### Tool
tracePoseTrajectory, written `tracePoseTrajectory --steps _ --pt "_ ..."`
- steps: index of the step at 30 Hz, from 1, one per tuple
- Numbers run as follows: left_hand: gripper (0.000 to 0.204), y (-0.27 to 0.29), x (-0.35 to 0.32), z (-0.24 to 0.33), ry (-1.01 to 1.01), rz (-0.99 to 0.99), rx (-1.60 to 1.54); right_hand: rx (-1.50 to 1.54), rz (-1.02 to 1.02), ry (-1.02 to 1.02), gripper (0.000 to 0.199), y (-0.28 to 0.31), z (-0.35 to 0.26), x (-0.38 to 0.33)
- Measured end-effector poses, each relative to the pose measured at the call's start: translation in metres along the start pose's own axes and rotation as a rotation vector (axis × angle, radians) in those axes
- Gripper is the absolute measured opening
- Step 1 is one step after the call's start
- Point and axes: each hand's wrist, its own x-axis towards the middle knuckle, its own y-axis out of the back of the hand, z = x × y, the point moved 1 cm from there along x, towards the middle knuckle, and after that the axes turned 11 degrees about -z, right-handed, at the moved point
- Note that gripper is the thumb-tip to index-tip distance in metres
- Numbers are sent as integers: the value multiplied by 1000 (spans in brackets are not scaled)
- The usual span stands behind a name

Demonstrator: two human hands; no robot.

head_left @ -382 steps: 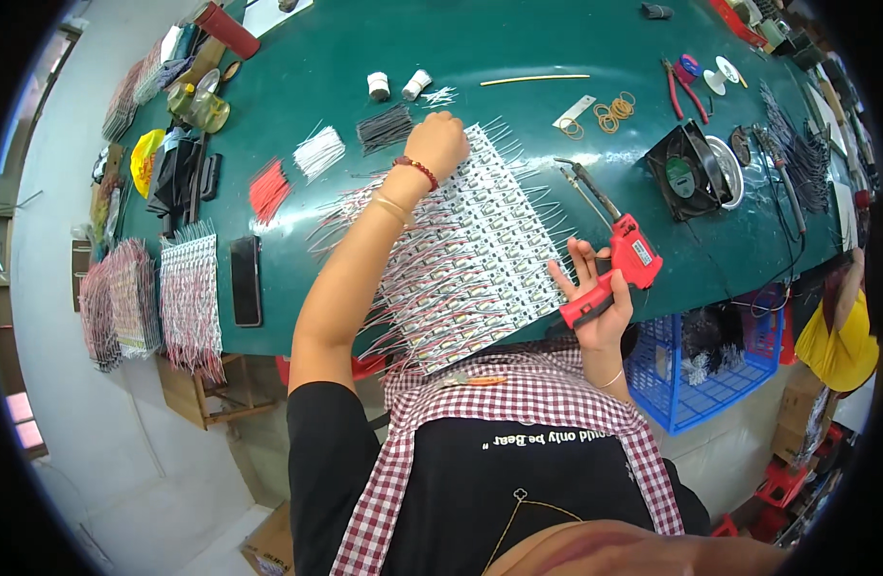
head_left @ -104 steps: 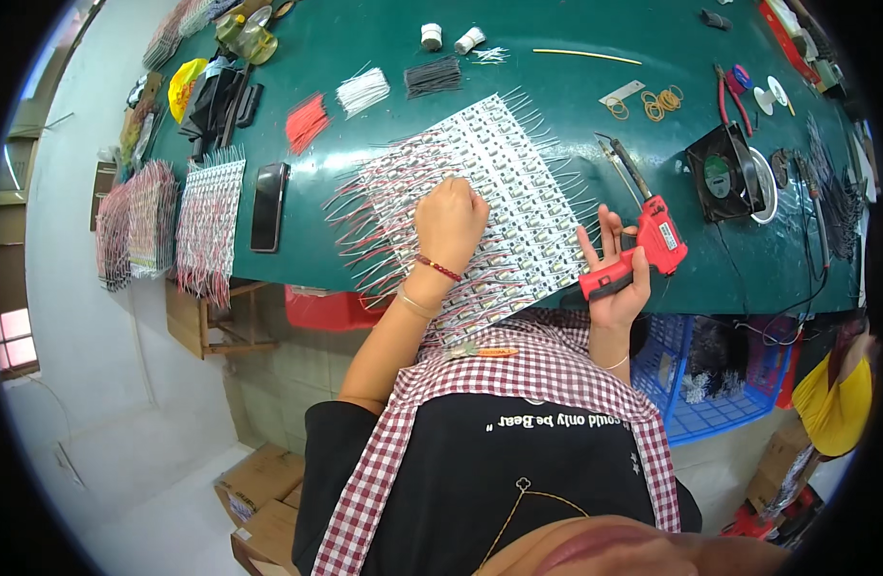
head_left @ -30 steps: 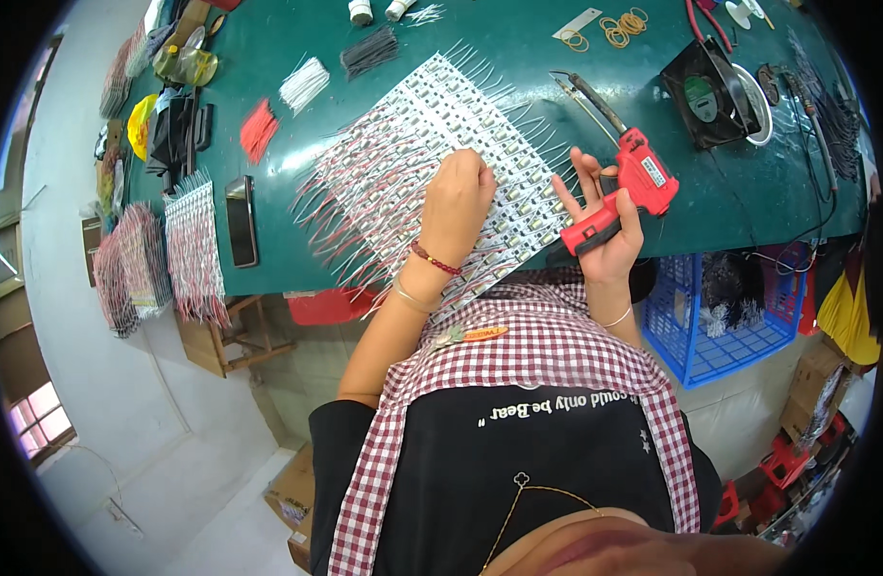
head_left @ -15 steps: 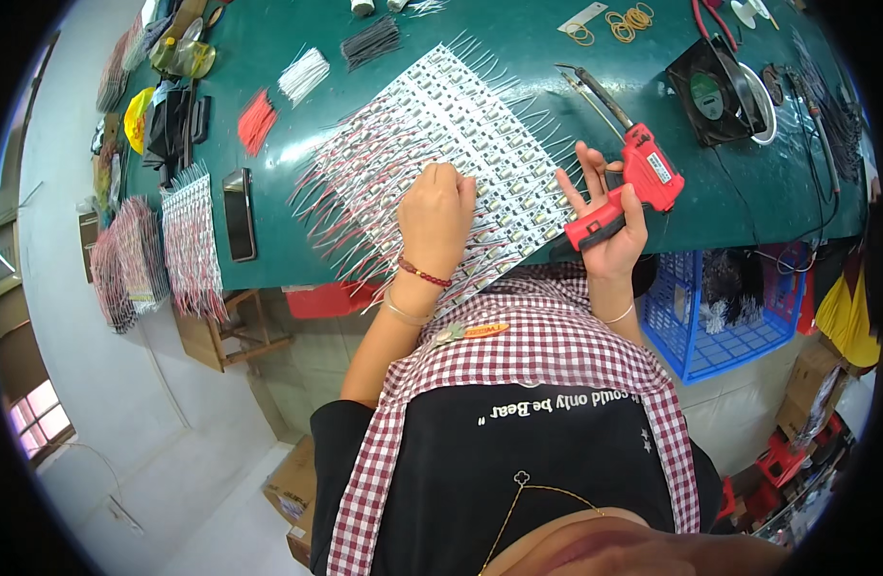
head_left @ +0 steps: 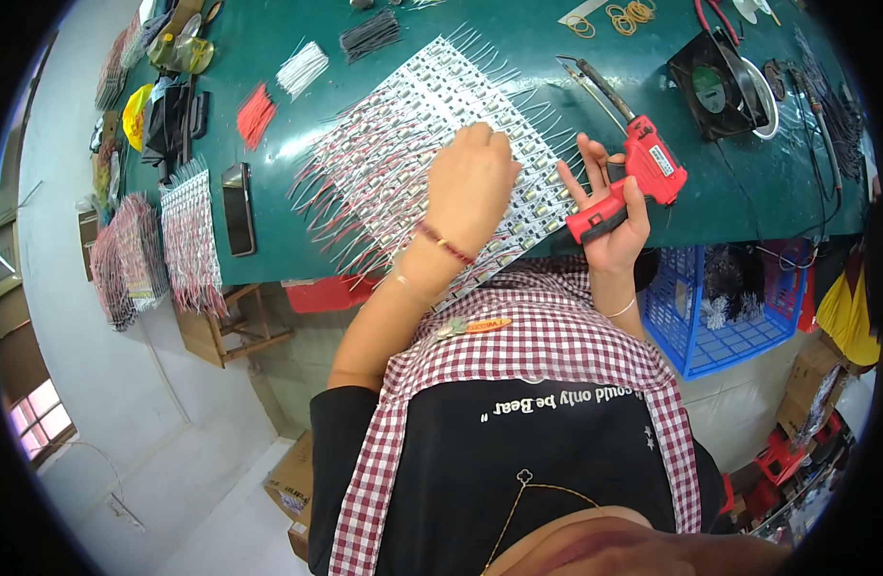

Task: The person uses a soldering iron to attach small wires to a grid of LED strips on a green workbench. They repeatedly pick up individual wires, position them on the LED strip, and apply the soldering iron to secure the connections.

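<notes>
A white panel of small circuit boards (head_left: 432, 77) lies slanted on the green table, with red and white wires (head_left: 316, 197) fringing its left side and pale wires along its far right edge. My left hand (head_left: 472, 182) is over the middle of the panel, fingers curled down; its fingertips, and anything they pinch, are hidden beneath the hand. My right hand (head_left: 614, 238), palm up, grips the handle of a red soldering gun (head_left: 650, 158) at the panel's right corner, some fingers stretched out. The gun's dark tip points away to the far left, above the table.
Red wires (head_left: 256, 116), white wires (head_left: 303, 69) and dark wires (head_left: 369, 36) lie beyond the panel. At left are a phone (head_left: 238, 208) and another wired panel (head_left: 189, 226). A black fan (head_left: 710, 91) stands right, rubber bands (head_left: 630, 17) far off. Below sits a blue crate (head_left: 686, 331).
My left hand has moved right and away from me across the panel. The right hand and the soldering gun are nearly where they were.
</notes>
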Motion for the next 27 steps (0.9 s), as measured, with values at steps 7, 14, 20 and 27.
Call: tracePoseTrajectory --steps 7,14,20,27 --pt "9 -36 21 1 -86 -72 60 26 7 12 24 -2 0 0" --pt "7 -28 11 1 -39 73 23 30 15 12 24 -1 0 0" --pt "12 -17 -35 -10 159 181 -1 -22 17 0 24 -3 -1 0" --pt "13 -22 -47 -16 241 34 136 -10 5 -5 24 0 0 -1"
